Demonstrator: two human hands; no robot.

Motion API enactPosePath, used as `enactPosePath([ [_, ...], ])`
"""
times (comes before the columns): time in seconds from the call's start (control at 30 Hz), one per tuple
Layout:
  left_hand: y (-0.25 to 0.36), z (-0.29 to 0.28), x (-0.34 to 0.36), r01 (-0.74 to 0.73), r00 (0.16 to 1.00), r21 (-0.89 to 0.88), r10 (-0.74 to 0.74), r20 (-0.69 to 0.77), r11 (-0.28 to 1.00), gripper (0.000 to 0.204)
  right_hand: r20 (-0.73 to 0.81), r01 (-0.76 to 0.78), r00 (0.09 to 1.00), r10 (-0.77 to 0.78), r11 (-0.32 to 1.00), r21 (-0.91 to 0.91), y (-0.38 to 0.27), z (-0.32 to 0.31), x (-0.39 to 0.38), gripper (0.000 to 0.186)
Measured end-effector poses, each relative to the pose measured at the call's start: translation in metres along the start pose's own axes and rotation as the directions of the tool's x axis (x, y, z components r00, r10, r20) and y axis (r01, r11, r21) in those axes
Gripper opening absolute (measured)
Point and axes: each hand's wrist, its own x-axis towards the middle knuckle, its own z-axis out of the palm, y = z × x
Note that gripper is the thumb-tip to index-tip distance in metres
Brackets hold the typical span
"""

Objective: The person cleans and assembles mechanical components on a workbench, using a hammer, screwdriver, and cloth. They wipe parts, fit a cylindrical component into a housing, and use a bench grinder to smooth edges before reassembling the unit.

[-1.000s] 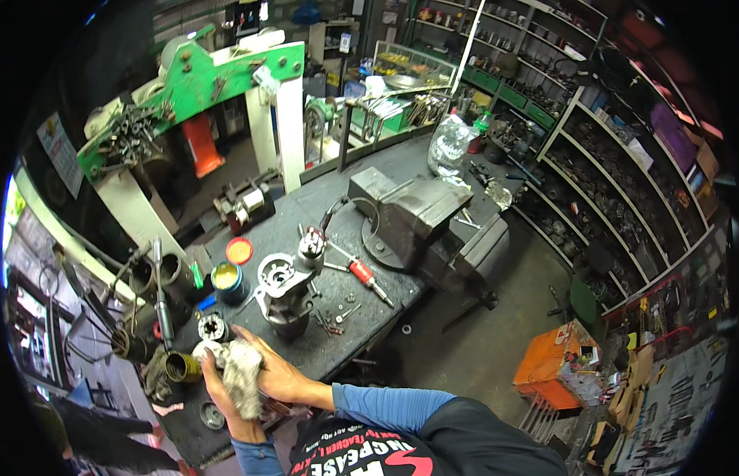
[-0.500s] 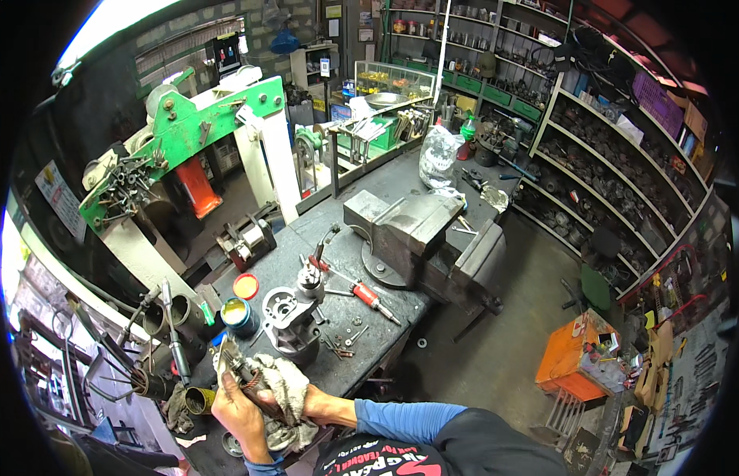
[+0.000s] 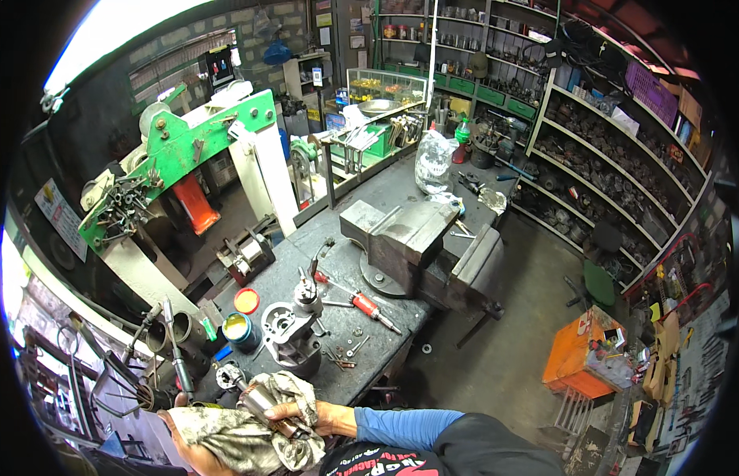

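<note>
At the near edge of the bench my right hand point(image 3: 306, 415) is closed round a motor armature point(image 3: 260, 398), a metal cylinder with a coppery end, thumb lying across it. A stained whitish rag point(image 3: 215, 428) is bunched about the armature and under it. My left hand point(image 3: 193, 451) grips the rag's left part, its fingers partly covered by the cloth. Just beyond, a grey metal motor housing point(image 3: 294, 337) stands upright on the bench. Next to the housing are an open blue tub of yellowish grease point(image 3: 238, 328) and its red lid point(image 3: 246, 300).
A large bench vise point(image 3: 413, 238) is bolted to the bench. Before it lie a red-handled tool point(image 3: 368, 305) and several small bolts point(image 3: 338, 357). A green press frame point(image 3: 203, 147) rises at the left. An orange cabinet point(image 3: 580, 353) stands at the right.
My left hand has moved down and left, drawing the rag out with it. The armature now shows in my right hand, tilted across the rag. The view has shifted slightly.
</note>
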Motion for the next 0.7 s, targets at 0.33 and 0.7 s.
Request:
enactPosePath([
  [0.33,-0.073,0.012,-0.019,-0.465,0.830,0.629,0.555,0.064,0.623,0.040,0.053,0.051,0.997,-0.063,-0.029,-0.998,0.022,-0.040,0.001,0.041],
  [0.7,-0.105,-0.033,0.003,0.212,0.977,-0.356,-0.184,0.109,0.910,0.053,0.336,0.325,0.941,0.033,-0.354,-0.877,-0.015,0.030,-0.001,0.052],
])
